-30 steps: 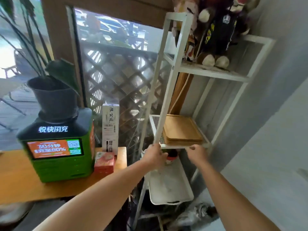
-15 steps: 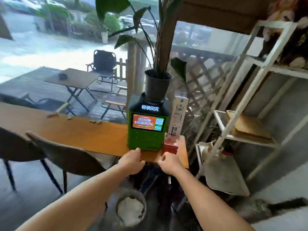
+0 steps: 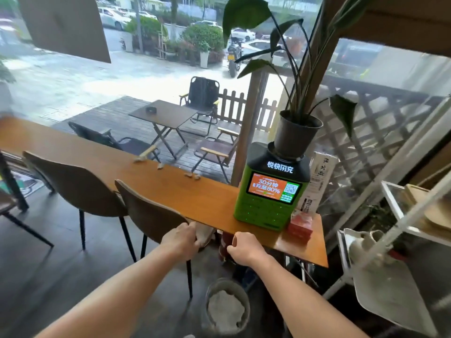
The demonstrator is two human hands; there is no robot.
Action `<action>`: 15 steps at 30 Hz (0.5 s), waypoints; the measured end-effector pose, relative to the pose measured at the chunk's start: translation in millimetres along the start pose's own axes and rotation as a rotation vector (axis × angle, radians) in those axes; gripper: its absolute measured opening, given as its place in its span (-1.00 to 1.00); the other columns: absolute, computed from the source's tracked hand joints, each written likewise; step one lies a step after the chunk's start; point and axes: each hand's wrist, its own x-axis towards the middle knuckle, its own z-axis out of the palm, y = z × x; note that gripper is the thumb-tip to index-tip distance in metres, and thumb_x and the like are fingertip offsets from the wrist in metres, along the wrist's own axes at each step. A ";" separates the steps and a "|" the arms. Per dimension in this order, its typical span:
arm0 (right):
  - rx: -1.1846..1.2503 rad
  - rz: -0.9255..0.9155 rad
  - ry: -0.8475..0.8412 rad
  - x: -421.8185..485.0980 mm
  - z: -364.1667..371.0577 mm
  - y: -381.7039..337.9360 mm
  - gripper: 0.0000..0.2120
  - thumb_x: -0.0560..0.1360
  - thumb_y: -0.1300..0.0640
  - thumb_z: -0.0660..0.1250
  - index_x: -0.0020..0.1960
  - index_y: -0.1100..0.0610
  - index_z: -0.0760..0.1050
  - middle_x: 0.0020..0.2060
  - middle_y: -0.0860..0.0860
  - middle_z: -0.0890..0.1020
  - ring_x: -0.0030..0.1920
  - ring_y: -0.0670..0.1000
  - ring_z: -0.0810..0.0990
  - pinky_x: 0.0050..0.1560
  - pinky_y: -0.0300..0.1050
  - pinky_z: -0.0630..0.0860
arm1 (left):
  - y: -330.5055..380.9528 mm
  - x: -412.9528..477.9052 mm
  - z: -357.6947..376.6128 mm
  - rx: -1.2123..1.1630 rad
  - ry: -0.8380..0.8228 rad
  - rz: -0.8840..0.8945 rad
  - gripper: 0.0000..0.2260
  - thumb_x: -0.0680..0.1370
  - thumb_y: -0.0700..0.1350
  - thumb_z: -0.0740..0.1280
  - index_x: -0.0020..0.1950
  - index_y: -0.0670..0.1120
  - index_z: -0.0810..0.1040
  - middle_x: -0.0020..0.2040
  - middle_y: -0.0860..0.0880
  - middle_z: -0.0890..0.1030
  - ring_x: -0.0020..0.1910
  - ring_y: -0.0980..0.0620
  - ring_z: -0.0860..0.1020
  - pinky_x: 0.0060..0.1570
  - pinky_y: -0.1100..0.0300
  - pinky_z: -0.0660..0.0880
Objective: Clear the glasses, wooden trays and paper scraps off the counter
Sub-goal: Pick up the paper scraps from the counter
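A long wooden counter (image 3: 136,176) runs along the window. Small paper scraps lie on its far side: one (image 3: 140,159) to the left, one (image 3: 159,166) in the middle, a small cluster (image 3: 192,176) further right. Wooden trays (image 3: 436,213) rest stacked on the white shelf at the right edge. My left hand (image 3: 181,237) hangs in front of the counter's near edge, beside a chair back, fingers loosely curled and holding nothing. My right hand (image 3: 242,248) is just below the counter edge, fingers bent, also with nothing in it. No glasses are visible.
A green charging station (image 3: 268,198) with a potted plant (image 3: 296,132) on top stands at the counter's right end, with a red box (image 3: 300,224) and a white carton (image 3: 317,181) beside it. Two brown chairs (image 3: 151,213) face the counter. A bin (image 3: 225,306) sits on the floor.
My view has swung left from the white shelf to the counter. Both hands came away from the shelf and now hover by the counter's near edge.
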 end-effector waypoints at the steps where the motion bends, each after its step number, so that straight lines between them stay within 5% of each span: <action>1: -0.012 -0.005 -0.006 7.8 2.4 -3.6 -0.82 0.48 0.00 0.25 -0.08 0.11 0.50 0.00 0.10 0.61 -0.03 0.14 0.58 -0.05 0.01 0.56 | -5.5 4.7 -1.0 0.021 -0.002 0.004 -0.70 0.55 0.06 0.26 0.19 -0.08 0.44 0.14 -0.10 0.53 0.14 -0.15 0.56 0.03 -0.01 0.52; 7: -0.054 -0.021 -0.033 70.5 9.6 -29.9 -0.82 0.51 -0.02 0.25 -0.05 0.08 0.48 0.03 0.10 0.59 -0.06 0.14 0.55 -0.16 -0.05 0.47 | -29.7 52.3 -11.7 0.118 -0.005 0.079 -0.73 0.58 0.04 0.24 0.19 -0.09 0.44 0.17 -0.10 0.53 0.18 -0.14 0.55 0.07 -0.03 0.53; 15: -0.005 -0.005 -0.050 201.0 -28.2 -78.9 -0.66 0.47 -0.04 0.23 0.14 0.13 0.53 0.17 0.15 0.58 0.14 0.22 0.58 0.07 0.02 0.54 | -59.5 176.5 -65.3 0.201 -0.042 0.094 -0.76 0.60 0.06 0.23 0.17 -0.06 0.44 0.17 -0.09 0.52 0.17 -0.16 0.53 0.09 -0.05 0.50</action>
